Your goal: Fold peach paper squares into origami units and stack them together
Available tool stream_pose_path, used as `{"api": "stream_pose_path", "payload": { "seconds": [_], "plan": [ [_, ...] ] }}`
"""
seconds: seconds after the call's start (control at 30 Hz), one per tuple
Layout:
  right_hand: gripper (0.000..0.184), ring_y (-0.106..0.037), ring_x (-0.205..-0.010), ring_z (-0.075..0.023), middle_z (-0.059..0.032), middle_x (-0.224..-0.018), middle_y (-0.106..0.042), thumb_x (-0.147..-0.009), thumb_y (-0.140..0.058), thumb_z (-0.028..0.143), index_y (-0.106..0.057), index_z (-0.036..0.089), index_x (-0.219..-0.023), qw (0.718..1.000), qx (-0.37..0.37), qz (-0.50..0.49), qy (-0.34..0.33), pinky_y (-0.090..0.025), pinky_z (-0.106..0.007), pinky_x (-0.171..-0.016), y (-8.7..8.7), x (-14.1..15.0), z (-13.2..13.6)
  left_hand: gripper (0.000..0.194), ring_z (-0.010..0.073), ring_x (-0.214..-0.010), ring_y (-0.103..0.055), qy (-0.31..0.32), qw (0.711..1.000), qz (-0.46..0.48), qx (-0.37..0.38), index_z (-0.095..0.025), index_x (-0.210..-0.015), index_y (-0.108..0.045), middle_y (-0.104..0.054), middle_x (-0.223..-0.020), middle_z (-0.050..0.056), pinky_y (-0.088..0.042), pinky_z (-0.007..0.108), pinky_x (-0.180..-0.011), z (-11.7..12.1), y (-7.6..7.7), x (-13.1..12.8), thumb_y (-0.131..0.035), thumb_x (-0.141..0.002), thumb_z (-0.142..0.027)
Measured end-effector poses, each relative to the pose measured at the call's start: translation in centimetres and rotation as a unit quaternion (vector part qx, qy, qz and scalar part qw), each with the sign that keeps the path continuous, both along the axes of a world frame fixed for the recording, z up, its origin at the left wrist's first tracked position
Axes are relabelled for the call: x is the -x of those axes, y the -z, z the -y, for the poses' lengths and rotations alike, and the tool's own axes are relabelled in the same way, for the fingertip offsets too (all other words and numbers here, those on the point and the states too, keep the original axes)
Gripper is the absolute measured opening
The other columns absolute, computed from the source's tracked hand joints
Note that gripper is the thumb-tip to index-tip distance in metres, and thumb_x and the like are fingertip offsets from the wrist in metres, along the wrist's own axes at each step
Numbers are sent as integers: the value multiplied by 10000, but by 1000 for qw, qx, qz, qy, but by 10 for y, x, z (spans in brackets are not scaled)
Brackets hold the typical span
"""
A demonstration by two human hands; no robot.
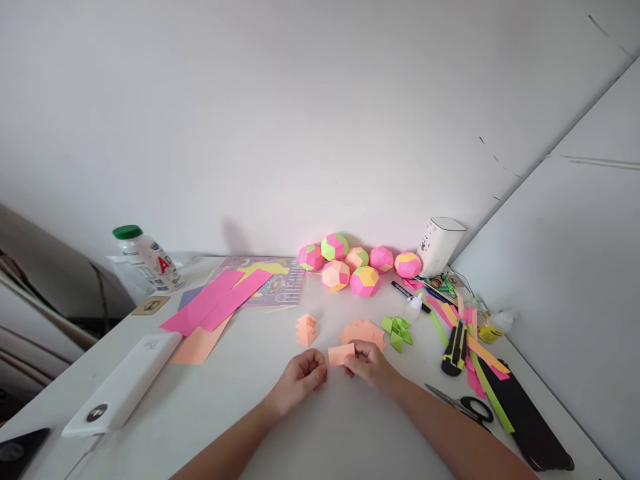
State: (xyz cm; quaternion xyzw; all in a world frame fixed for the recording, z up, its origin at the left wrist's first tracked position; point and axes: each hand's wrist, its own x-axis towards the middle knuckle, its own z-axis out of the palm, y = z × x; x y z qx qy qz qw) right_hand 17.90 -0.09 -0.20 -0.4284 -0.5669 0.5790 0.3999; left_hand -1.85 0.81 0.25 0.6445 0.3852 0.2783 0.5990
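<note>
My right hand [369, 364] pinches a small orange paper piece [341, 354] low over the white table [250, 413]. My left hand [301, 378] is curled just left of that piece, fingers closed, its fingertips near the paper's left end; whether they touch it I cannot tell. A folded orange unit [306, 329] stands just behind my hands. A flat pile of orange paper pieces [364, 331] lies beyond my right hand, with green folded units [398, 331] beside it.
Several pink, green and orange paper balls [356, 267] sit by the wall. Pink paper strips [215, 301], orange sheet [200, 345], a bottle [145, 259], a white power bank [125, 385], a utility knife [455, 347], scissors [463, 403], coloured strips [475, 353] and a white box [440, 245] surround them.
</note>
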Motion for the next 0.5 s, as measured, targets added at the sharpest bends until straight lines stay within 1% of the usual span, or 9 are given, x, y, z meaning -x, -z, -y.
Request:
{"api": "stream_pose_path", "payload": {
  "seconds": [0.1, 0.13, 0.2, 0.27, 0.3, 0.33, 0.37, 0.43, 0.5],
  "plan": [
    [208, -510, -543, -118, 2, -590, -553, -746, -591, 331, -539, 150, -659, 999, 13, -19, 32, -428, -250, -534, 2, -1, -2, 153, 136, -553, -441, -27, 985, -125, -113, -191, -681, -438, -491, -599, -10, -348, 248, -523, 16, -3, -8, -382, -821, -219],
    [204, -510, -543, -118, 1, -593, -555, -745, -590, 329, -539, 150, -661, 999, 17, -23, 34, -428, -249, -529, 3, -1, -2, 156, 159, -604, -475, -21, 963, -186, -191, -186, -661, -461, -525, -641, 18, -373, 273, -561, 24, -3, -12, -396, -803, -183],
    [190, -513, -558, -116, 1, -616, -554, -756, -577, 313, -542, 148, -667, 999, 11, -23, 33, -434, -247, -540, 3, -1, -2, 117, 236, -739, -530, 48, 889, -296, -346, -176, -648, -519, -579, -707, 74, -400, 352, -652, 41, -2, -22, -467, -749, -151],
    [193, -508, -554, -111, 6, -610, -547, -761, -571, 302, -525, 153, -648, 999, 8, -17, 33, -434, -240, -536, 4, -1, -1, 17, 320, -847, -539, 66, 870, -317, -371, -162, -664, -572, -604, -758, 121, -408, 399, -675, 56, -2, -31, -588, -659, -161],
    [200, -505, -552, -111, 9, -602, -541, -758, -575, 300, -513, 157, -633, 999, 5, -11, 33, -433, -237, -530, 4, -1, -1, 61, 350, -882, -536, 95, 846, -336, -403, -156, -691, -593, -614, -803, 144, -418, 408, -663, 61, -1, -34, -617, -647, -191],
    [209, -503, -552, -112, 11, -599, -536, -753, -582, 297, -502, 160, -618, 999, -1, -5, 32, -431, -235, -525, 4, -1, -1, 96, 351, -858, -543, 117, 827, -344, -430, -155, -693, -601, -616, -794, 146, -426, 408, -638, 63, -1, -36, -632, -652, -235],
    [217, -499, -554, -112, 12, -600, -530, -750, -588, 294, -493, 162, -605, 1000, -7, 1, 30, -429, -234, -524, 5, -1, -1, 76, 307, -778, -558, 120, 816, -346, -448, -162, -692, -601, -609, -741, 121, -431, 390, -613, 63, -1, -37, -601, -697, -237],
    [219, -488, -558, -110, 17, -609, -515, -747, -597, 286, -488, 166, -599, 1000, -18, 4, 23, -420, -231, -525, 5, -2, 0, 147, 212, -660, -547, 58, 813, -313, -487, -174, -722, -587, -584, -701, 75, -434, 345, -598, 55, 0, -36, -469, -795, -127],
    [198, -475, -567, -107, 20, -635, -500, -753, -594, 281, -501, 167, -620, 1000, -22, -8, 13, -407, -231, -535, 6, -2, 0, 204, 231, -785, -561, -55, 802, -253, -539, -176, -852, -593, -598, -810, 95, -453, 368, -689, 41, 3, -32, -415, -824, -79]
  ]
}}
